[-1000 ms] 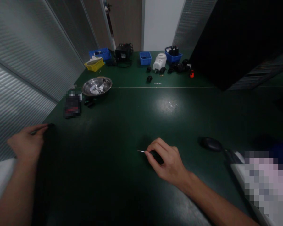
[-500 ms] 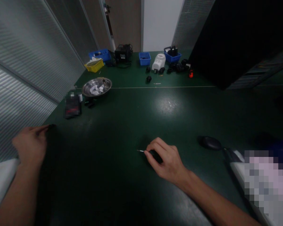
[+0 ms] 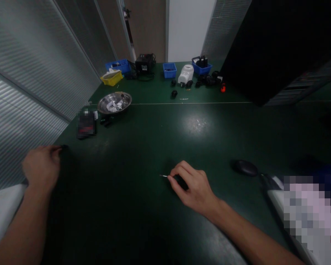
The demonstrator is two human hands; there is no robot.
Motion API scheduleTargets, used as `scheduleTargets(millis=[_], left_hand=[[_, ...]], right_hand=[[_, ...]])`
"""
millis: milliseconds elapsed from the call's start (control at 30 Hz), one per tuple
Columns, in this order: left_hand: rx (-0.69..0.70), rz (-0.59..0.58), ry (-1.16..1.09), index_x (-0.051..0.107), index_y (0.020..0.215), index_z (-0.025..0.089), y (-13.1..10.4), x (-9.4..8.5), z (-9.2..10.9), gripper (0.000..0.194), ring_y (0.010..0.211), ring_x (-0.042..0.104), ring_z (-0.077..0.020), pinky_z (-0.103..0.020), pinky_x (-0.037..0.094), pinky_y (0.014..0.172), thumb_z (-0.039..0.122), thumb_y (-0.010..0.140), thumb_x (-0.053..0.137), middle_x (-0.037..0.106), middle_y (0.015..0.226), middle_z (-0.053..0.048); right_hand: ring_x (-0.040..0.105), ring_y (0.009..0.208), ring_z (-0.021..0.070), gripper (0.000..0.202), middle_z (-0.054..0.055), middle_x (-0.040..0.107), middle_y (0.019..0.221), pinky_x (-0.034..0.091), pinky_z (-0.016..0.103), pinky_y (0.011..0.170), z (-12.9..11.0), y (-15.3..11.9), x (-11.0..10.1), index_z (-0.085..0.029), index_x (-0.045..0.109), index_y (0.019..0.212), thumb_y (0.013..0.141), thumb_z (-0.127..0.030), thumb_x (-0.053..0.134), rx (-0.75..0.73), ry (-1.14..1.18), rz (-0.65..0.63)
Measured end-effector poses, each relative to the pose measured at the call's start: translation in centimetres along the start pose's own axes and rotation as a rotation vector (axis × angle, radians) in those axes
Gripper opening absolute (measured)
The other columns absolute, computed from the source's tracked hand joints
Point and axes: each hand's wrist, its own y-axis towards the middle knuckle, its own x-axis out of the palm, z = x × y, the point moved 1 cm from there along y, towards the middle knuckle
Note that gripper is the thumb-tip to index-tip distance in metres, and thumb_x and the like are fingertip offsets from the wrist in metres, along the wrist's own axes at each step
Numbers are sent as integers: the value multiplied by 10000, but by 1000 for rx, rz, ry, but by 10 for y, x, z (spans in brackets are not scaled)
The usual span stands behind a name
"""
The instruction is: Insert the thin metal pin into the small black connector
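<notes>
My left hand (image 3: 42,165) reaches to the left edge of the dark green table, its fingertips pinched on a small black piece (image 3: 64,147) too dim to name. Nearer the middle, my right hand (image 3: 191,184) rests low over the tabletop. Thumb and forefinger are closed on a thin silver metal piece (image 3: 163,176), whose slim end points left; its other end is hidden in the hand. Beyond my left hand lie a blurred-out dark packet (image 3: 86,125) and a steel bowl (image 3: 100,106) with white pieces inside.
A black computer mouse (image 3: 246,168) lies to the right, beside a blurred-out pale object (image 3: 310,217). Along the back stand blue bins (image 3: 169,73), a yellow bin (image 3: 112,80), a black box-shaped device (image 3: 145,64) and a white vented object (image 3: 185,74). Several small black parts lie near them.
My left hand has shifted a little to the right, its fingers more curled at the small black piece. The right hand stays almost still with the silver piece.
</notes>
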Motion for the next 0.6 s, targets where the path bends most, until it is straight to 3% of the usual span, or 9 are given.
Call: scheduleTargets(millis=[67, 167, 300, 400, 500, 600], left_hand=[[18, 49, -17, 703, 1216, 104, -4, -13, 19, 547, 977, 606, -284, -335, 434, 756, 443, 1061, 303, 693, 1111, -146], [156, 163, -154, 706, 1158, 168, -22, -46, 75, 479, 1020, 604, -242, -342, 468, 850, 428, 1076, 312, 698, 1106, -65], [667, 119, -545, 708, 1141, 177, -65, -89, 173, 252, 997, 614, -217, -367, 478, 876, 267, 1032, 500, 704, 1119, -82], [884, 3, -684, 713, 1094, 196, -92, -98, 230, 204, 926, 599, -202, -364, 471, 820, 175, 1010, 529, 707, 1040, -65], [915, -46, -799, 695, 1070, 181, -104, -90, 255, 169, 923, 589, -202, -364, 483, 821, 157, 995, 545, 684, 1018, -67], [852, -85, -956, 680, 1059, 186, -103, -78, 258, 128, 983, 594, -197, -355, 497, 871, 172, 985, 576, 657, 1078, -73]], right_hand=[[606, 712, 121, 143, 21, 642, 936, 408, 266, 588, 1, 0, 1, -195, 643, 981, 1025, -288, 544, 25, -36, -8], [605, 712, 122, 157, 18, 640, 939, 395, 269, 591, 2, 0, 3, -201, 644, 978, 1029, -306, 540, 59, -78, -6], [615, 739, 131, 158, 26, 644, 942, 417, 270, 633, 2, -1, 3, -205, 644, 989, 1028, -313, 537, 86, -102, 56], [614, 737, 140, 162, 33, 645, 929, 446, 276, 673, 3, -1, 2, -208, 643, 985, 1023, -319, 532, 140, -121, 103], [614, 729, 144, 165, 32, 643, 918, 449, 280, 674, 3, -1, 2, -211, 643, 964, 1015, -322, 532, 182, -141, 112], [613, 727, 142, 175, 25, 638, 918, 432, 281, 655, 4, 0, 2, -212, 646, 956, 1016, -328, 530, 192, -149, 83]])
